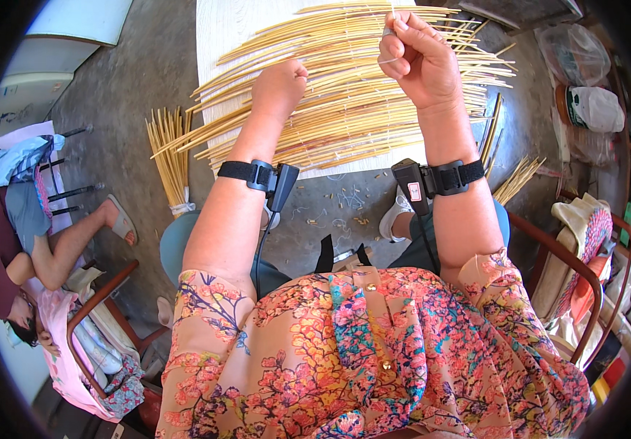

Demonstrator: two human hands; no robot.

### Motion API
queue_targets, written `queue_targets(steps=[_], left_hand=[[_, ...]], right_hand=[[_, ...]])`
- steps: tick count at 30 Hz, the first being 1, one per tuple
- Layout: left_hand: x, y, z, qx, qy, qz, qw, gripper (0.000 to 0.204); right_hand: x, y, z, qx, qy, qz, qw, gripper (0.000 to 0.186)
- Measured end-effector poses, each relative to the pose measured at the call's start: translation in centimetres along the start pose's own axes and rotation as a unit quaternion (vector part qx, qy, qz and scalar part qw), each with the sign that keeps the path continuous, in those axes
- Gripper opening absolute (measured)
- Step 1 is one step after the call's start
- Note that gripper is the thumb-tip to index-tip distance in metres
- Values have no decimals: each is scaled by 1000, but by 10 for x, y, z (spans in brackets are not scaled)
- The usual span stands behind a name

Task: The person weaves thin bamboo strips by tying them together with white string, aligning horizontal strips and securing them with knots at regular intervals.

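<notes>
1. Stick mat (359, 110) beneath your raised hands: your right hand (429, 62) pinches a pale thread (393, 9) between thumb and fingers, above the mat's far right part, the strand reaching toward the far edge of view.

2. Your left hand (279, 89) is clenched into a fist over the mat's left part; whether it encloses a strand cannot be told from this angle.

3. Thread work appears to be the step in hand, likely drawing or tying a strand at the sticks. The next move seems to call for steady tension on that strand, with the sticks kept in line.

4. Below both hands, the yellow sticks run roughly left to right, side by side, ends uneven, crossed by fine rows of stitching. Neither of your hands visibly grips a stick.

5. White table (216, 29) carries the mat, whose stick ends overhang at left and right.

6. Farther out, one stick bundle (167, 157) stands left of the table, another bundle (518, 181) right. Scraps (344, 197) litter the floor near your feet.
</notes>
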State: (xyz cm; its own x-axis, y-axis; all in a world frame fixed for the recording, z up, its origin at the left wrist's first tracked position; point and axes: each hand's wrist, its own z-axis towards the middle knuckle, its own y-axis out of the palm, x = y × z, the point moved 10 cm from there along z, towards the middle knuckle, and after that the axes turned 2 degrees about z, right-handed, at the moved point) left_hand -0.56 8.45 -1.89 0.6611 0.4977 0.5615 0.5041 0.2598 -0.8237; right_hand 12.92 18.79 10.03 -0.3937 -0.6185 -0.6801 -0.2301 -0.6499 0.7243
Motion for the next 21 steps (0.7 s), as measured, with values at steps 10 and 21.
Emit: queue_targets(steps=[10, 21], left_hand=[[21, -8, -8, 34, 20, 153, 988, 13], [22, -16, -6, 62, 6, 138, 988, 12]], right_hand=[[50, -33, -13, 42, 74, -797, 598, 13], [96, -3, -46, -117, 52, -817, 562, 8]])
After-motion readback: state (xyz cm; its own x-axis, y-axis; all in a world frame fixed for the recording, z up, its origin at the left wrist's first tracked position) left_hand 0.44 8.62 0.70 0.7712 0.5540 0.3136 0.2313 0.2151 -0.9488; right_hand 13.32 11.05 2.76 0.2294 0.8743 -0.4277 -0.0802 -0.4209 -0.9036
